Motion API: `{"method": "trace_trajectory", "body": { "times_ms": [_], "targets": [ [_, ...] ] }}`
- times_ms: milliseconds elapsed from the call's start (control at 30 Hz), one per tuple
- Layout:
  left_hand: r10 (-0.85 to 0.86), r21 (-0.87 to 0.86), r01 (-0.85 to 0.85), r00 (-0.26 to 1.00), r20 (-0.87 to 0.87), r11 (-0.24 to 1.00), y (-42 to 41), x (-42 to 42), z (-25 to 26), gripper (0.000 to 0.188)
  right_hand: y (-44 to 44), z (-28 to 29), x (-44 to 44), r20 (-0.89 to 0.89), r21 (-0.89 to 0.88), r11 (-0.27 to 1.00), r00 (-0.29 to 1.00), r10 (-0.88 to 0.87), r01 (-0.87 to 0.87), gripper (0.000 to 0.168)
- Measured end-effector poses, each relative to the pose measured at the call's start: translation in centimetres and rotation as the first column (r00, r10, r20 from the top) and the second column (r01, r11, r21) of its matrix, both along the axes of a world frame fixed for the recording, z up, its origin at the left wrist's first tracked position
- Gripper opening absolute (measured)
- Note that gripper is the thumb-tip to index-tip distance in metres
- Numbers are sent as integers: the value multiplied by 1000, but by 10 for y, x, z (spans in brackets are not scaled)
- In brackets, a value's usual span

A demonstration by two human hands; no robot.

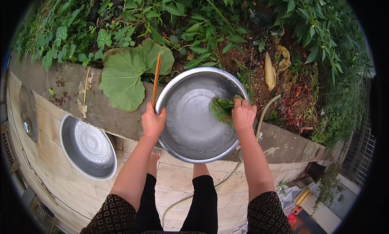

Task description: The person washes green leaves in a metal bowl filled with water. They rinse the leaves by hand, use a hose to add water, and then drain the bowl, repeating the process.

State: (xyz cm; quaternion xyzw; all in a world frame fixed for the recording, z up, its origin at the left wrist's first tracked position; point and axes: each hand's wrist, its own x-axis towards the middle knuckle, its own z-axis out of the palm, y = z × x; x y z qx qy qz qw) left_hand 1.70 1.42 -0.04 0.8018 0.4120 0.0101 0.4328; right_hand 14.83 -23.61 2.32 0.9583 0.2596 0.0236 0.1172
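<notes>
A round stainless steel basin is held over the concrete ledge, wet inside with perhaps a thin layer of water. My left hand grips its left rim, thumb inside. Pinned along that side in the same hand is a pair of wooden chopsticks, pointing up. My right hand clutches a crumpled green leaf against the inner right wall; the fingers hide part of the leaf. Just left of the basin a large, flat green leaf lies on the ledge.
A second metal basin sits on the tiled floor at left, near a metal lid. The concrete ledge borders a bed of green plants. A hose crosses the ledge at right. Dry corn husks lie on soil.
</notes>
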Motion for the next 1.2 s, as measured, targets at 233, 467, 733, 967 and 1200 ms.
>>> {"method": "trace_trajectory", "body": {
  "times_ms": [233, 467, 733, 967, 1200],
  "targets": [
    [108, 37, -106, 992, -72, 994, -8, 1, 3, 30, -6, -14, -89, -455, -335, 942, 880, -138, -26, 8],
    [149, 83, -141, 984, -99, 986, -9, 2, 6, 33, 56, -17, -143, -853, -95, 944, 463, -241, 317, 23],
    [131, 59, -125, 986, -107, 990, -9, 2, 6, 34, 18, 0, -117, -657, -176, 980, 752, -46, -93, 19],
    [143, 70, -134, 980, -137, 988, -8, 3, 9, 34, 27, -10, -144, -874, -14, 990, 479, -80, 140, 42],
    [139, 69, -130, 978, -156, 989, -9, 3, 9, 34, 90, -5, -155, -950, 75, 770, 280, -138, 634, 51]
  ]
}}
